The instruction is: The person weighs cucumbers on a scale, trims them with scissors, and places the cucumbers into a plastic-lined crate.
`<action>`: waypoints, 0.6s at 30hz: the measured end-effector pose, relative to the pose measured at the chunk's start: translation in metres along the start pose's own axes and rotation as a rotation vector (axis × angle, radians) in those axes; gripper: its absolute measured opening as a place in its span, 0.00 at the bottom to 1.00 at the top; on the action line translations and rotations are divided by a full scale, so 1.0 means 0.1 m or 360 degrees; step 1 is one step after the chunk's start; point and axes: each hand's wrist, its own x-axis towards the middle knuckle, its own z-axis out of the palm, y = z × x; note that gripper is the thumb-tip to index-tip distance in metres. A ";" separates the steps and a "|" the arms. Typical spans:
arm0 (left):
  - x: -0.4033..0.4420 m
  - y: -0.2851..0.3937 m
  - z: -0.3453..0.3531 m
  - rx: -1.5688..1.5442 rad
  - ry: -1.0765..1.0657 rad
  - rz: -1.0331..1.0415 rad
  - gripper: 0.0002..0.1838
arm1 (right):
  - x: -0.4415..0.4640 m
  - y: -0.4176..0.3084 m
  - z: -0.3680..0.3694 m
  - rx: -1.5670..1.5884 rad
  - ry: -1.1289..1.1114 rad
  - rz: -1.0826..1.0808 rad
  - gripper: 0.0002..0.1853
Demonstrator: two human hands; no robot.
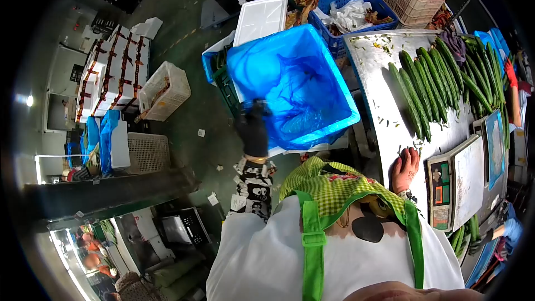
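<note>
My left hand (253,134), in a black glove, is at the near left rim of a box lined with a blue plastic bag (329,83). Its fingers are smeared by motion, so I cannot make out whether they grip the liner. On the edge of the metal table (384,128) rests my bare right hand (405,170), fingers stretched out and holding nothing. Just beyond it, long green cucumbers (426,89) lie side by side in a row. A weighing scale (468,181) stands to the right of that hand.
A white foam lid (261,19) and a blue crate of scraps (356,14) are behind the lined box. White crates (164,92) stand at left. Across the table a co-worker's red-gloved hand (510,72) is near more cucumbers (485,72). Scraps litter the floor.
</note>
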 end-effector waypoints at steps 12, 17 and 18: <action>-1.41 -0.24 1.04 -0.0053 -0.1548 -0.0767 0.10 | 0.57 -0.85 -0.27 0.0783 -0.0019 -0.0344 0.41; -1.16 -0.32 0.90 -0.0074 -0.0808 -0.0859 0.11 | 1.07 -1.51 -0.22 0.1004 -0.0336 -0.0778 0.42; -1.13 -0.44 0.85 -0.0020 -0.0713 -0.0718 0.12 | 1.17 -1.62 -0.14 0.1008 -0.0396 -0.0860 0.41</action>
